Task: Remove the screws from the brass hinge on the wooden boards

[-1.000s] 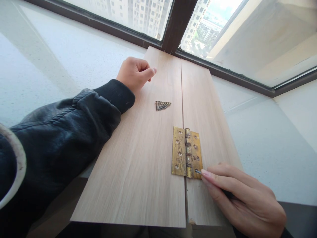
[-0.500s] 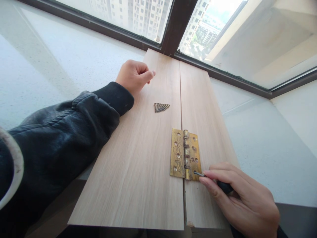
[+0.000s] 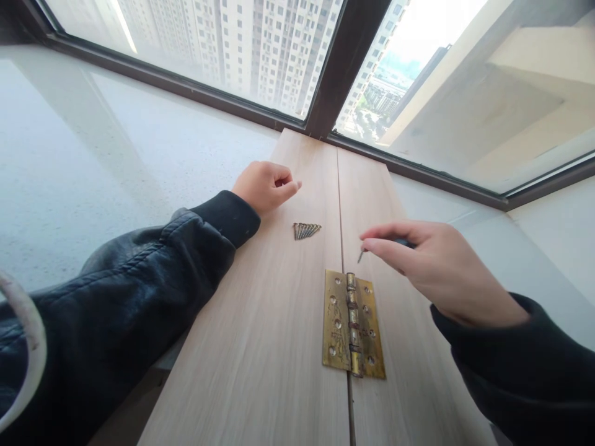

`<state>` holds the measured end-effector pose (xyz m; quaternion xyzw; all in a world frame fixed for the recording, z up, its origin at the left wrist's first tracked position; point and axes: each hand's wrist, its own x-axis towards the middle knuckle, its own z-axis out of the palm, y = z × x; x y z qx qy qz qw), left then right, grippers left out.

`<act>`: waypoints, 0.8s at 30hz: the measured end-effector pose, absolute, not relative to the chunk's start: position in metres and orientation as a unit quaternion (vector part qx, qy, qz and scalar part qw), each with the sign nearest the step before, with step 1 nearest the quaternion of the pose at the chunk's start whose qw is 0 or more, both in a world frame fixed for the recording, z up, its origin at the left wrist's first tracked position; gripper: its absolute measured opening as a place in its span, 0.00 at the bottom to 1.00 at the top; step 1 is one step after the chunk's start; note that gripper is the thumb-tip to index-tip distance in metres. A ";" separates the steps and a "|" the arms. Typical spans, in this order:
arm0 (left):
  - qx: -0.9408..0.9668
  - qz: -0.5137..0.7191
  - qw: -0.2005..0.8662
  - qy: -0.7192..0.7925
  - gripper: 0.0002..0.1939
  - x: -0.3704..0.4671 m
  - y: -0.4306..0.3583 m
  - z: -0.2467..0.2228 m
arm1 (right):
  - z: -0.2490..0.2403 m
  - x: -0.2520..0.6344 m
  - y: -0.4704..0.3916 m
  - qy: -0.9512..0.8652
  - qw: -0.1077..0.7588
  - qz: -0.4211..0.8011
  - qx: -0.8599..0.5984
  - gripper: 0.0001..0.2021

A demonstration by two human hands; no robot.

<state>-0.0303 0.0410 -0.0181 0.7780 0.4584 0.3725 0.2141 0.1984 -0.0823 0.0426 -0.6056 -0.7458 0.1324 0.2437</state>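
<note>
A brass hinge (image 3: 337,322) lies unfolded over the seam between two light wooden boards (image 3: 260,334). Several screws (image 3: 307,231) sit in a fanned row on the left board, above and left of the hinge. My left hand (image 3: 267,188) rests on that board beyond the screws, its fingers curled, with nothing seen in them. In my right hand (image 3: 404,251), raised just above the hinge's far end, is a screwdriver (image 3: 361,254), thin metal tip pointing down and dark handle mostly hidden by the fingers.
A window with a dark frame (image 3: 320,93) rises behind the boards. The boards lie on a white speckled sill (image 3: 116,148). A pale curved band (image 3: 35,347) crosses the lower left edge of the view.
My right hand has lifted the screwdriver off the near right hole of the hinge and moved it away from me, past the hinge's far end. The view has tilted up; my left hand stays curled.
</note>
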 end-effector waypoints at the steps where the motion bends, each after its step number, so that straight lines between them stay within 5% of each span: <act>1: 0.786 0.358 0.210 0.458 0.17 -0.030 0.039 -0.017 | 0.041 0.195 -0.072 -0.739 0.231 0.147 -0.615 0.08; 7: 0.861 0.246 0.219 0.387 0.16 -0.026 0.027 -0.010 | 0.022 0.173 -0.031 -0.716 0.189 0.209 -0.638 0.07; 14: 0.894 0.264 0.226 0.283 0.14 -0.023 0.023 -0.011 | 0.028 0.171 -0.033 -0.713 0.216 0.235 -0.625 0.07; 19: 0.788 0.384 0.346 0.334 0.08 -0.021 0.021 -0.008 | 0.038 0.155 -0.028 -0.699 0.269 0.279 -0.601 0.06; 24: 0.755 0.366 0.447 0.310 0.10 -0.021 0.020 -0.007 | 0.035 0.149 -0.020 -0.655 0.286 0.372 -0.592 0.06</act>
